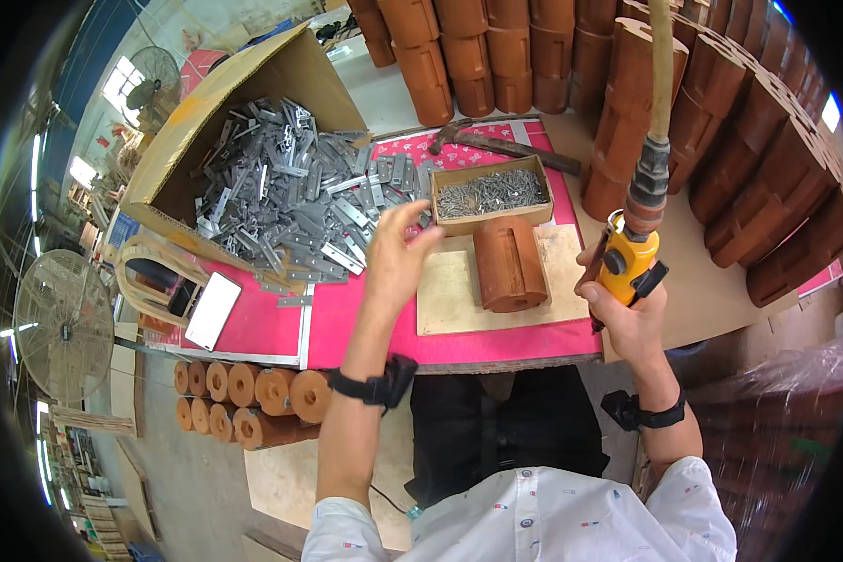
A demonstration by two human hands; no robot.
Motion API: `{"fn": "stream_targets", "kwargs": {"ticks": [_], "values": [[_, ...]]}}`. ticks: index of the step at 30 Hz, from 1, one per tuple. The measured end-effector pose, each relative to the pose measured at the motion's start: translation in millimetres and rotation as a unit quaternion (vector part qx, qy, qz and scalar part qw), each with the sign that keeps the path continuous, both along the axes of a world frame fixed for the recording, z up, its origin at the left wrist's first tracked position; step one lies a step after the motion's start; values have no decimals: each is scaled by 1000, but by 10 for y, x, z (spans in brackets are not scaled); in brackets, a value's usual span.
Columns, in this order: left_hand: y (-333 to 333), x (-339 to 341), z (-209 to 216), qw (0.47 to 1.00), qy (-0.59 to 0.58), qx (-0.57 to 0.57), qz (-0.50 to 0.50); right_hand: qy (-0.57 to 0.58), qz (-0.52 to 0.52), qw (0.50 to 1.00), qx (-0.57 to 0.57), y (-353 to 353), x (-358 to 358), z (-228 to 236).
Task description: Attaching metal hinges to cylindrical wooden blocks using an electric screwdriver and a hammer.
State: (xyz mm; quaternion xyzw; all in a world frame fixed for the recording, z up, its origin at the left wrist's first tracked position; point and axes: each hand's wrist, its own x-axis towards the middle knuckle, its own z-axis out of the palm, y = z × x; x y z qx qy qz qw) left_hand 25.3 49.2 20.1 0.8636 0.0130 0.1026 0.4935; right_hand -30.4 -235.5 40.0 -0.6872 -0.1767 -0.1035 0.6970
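My right hand is wrapped around a yellow-and-black power screwdriver, held upright at the right of the board, with a thick tan hose rising from its top. Left of it, a reddish-brown grooved wooden cylinder lies on its side on a pale wooden board. My left hand hovers by the board's left edge, thumb and fingers apart, with nothing visible in them. Just beyond it stands a small cardboard box full of screws. Loose grey metal plates spread beside that hand.
A large tipped carton spills the plates onto the pink table. A hammer lies behind the screw box. A phone rests at left. Brown cylinders stand stacked behind and right; more are piled below left. Fans stand far left.
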Motion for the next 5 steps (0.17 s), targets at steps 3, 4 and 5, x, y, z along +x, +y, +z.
{"fn": "stream_targets", "kwargs": {"ticks": [3,4,5], "values": [[145,237,-122,978,-64,198,28,10,2,1000,2,-35,15,16],[169,320,-202,959,-40,278,28,17,-1,1000,-19,-49,14,21],[140,388,-263,934,-16,355,25,15,1,999,-42,-65,1,20]]}}
